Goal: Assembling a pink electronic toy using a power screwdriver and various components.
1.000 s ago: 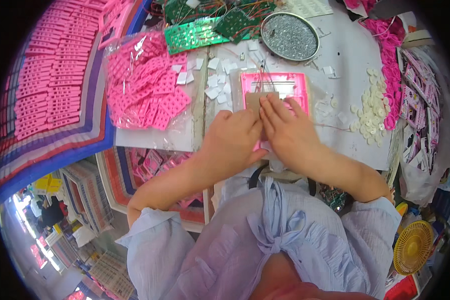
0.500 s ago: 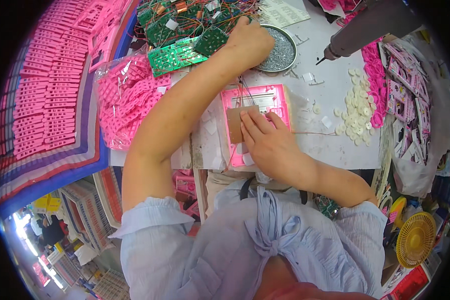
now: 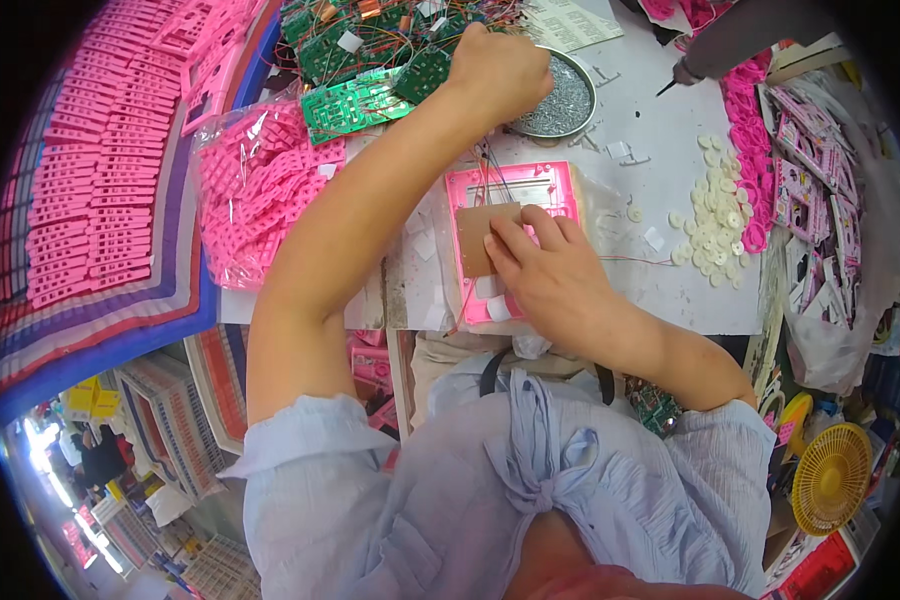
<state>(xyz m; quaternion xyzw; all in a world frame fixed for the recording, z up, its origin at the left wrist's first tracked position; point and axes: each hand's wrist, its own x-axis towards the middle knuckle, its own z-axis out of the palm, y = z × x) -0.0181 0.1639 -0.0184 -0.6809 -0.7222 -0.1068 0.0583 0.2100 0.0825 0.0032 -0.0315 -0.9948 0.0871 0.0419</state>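
My left hand [image 3: 500,77], fingers curled and mostly hidden, is at the left rim of a round metal dish [image 3: 594,100] of small silver screws [image 3: 562,105]. Whether anything is in those fingers cannot be seen. My right hand [image 3: 555,270] holds a brown rectangular board [image 3: 476,240] down with bent fingers. Beneath the board lies a pink plastic frame [image 3: 572,190], with a silver strip and thin wires at its far end. Beside my left hand lie green circuit boards [image 3: 345,107] tangled with wires.
A dark screwdriver-like tool [image 3: 705,60] hangs at upper right. Cream discs [image 3: 715,215] and magenta rings [image 3: 748,130] lie to the right. Bagged pink parts [image 3: 260,190] stand left, near rows of pink pieces [image 3: 100,190]. A bag of printed pieces [image 3: 815,220] sits far right.
My right hand's fingers have bent and shifted on the brown board, which has tilted slightly. The left hand stays beside the screw dish. The hanging tool has swung up and right.
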